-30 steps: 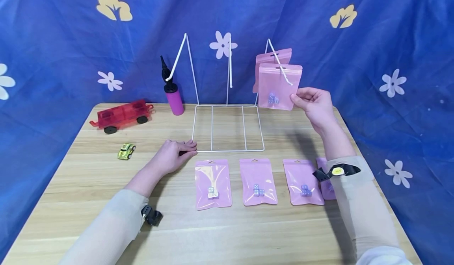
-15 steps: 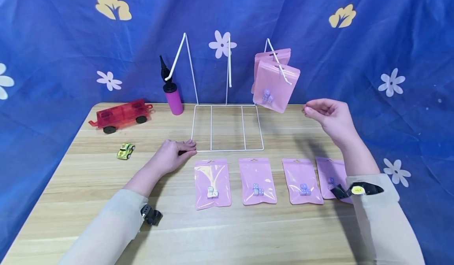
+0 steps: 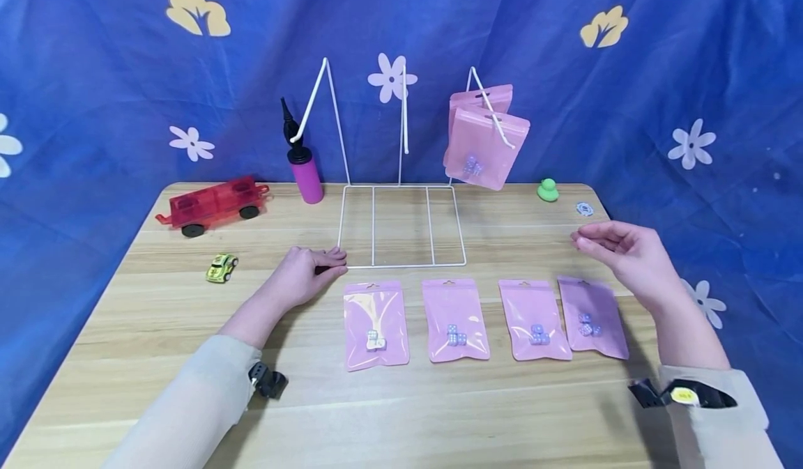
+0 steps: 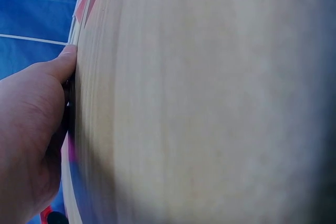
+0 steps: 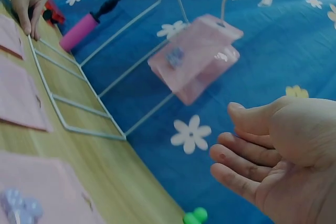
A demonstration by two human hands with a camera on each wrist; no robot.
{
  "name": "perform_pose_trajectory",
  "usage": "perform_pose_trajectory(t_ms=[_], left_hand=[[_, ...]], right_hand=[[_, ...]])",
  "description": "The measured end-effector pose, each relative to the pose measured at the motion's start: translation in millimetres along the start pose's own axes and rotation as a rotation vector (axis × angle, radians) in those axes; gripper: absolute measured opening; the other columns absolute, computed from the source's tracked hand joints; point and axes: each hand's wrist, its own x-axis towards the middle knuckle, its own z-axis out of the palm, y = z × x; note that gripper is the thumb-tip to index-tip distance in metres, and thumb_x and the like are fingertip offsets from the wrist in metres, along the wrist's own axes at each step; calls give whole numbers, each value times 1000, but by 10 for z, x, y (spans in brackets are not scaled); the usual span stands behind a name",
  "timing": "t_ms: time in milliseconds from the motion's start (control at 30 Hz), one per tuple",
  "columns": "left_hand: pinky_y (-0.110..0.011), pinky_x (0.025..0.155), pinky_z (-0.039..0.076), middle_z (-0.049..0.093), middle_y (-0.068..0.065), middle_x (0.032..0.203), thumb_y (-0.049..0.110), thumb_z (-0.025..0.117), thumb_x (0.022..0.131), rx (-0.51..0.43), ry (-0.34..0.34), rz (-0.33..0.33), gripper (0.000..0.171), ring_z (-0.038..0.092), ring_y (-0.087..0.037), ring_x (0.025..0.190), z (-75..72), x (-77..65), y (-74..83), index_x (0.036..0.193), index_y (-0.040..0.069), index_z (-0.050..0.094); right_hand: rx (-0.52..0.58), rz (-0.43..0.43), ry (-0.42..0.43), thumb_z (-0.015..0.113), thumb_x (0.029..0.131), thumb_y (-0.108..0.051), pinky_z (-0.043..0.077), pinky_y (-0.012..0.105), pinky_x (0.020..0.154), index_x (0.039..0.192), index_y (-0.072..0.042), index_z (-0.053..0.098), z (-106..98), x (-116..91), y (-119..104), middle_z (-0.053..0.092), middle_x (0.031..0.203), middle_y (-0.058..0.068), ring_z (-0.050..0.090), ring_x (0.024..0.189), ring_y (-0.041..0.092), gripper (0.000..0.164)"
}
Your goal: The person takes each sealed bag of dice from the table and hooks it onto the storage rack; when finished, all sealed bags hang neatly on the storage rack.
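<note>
A white wire display rack stands at the back of the table, with three arms sloping forward. My left hand holds its front left corner between thumb and fingers. From the right arm hang two pink zip pouches; the front pouch shows dice inside and partly covers the rear pouch. Over the table's right side my right hand is in the air, its fingers loosely bent and holding nothing. In front of the rack lie several pink pouches with dice, among them a left pouch and a rightmost pouch.
A red toy trailer, a small green toy car and a purple hand pump stand to the left. At the back right sit a green rubber duck and a round chip. A blue curtain hangs behind.
My right hand has let go of the front pouch on the rack's arm and moved right and down toward me. The released pouch swung, then hung tilted. My left hand has stayed put.
</note>
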Motion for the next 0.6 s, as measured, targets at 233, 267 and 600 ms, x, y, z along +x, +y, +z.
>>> perform_pose_trajectory(t_ms=[233, 267, 600], left_hand=[[-51, 112, 48, 74, -12, 125, 18, 82, 96, -1, -3, -5, 26, 67, -30, 124, 3, 1, -5, 117, 2, 80], [-51, 112, 48, 74, -12, 124, 18, 82, 96, 0, -2, -5, 26, 67, -30, 124, 3, 2, -5, 117, 2, 80], [-51, 111, 49, 74, -12, 124, 17, 82, 96, -6, 11, 21, 24, 68, -29, 122, 15, 2, -18, 115, 3, 81]], right_hand=[[-64, 71, -22, 76, 101, -16, 56, 12, 86, 130, 9, 65, -188, -240, 335, 78, 113, -6, 73, 102, 0, 39], [-73, 82, -25, 76, 101, -17, 56, 12, 85, 130, 9, 65, -214, -270, 386, 78, 113, -7, 72, 101, 0, 41], [-219, 240, -6, 79, 99, -22, 59, 16, 74, 130, 14, 62, -344, -535, 920, 77, 109, 9, 69, 86, -2, 51]])
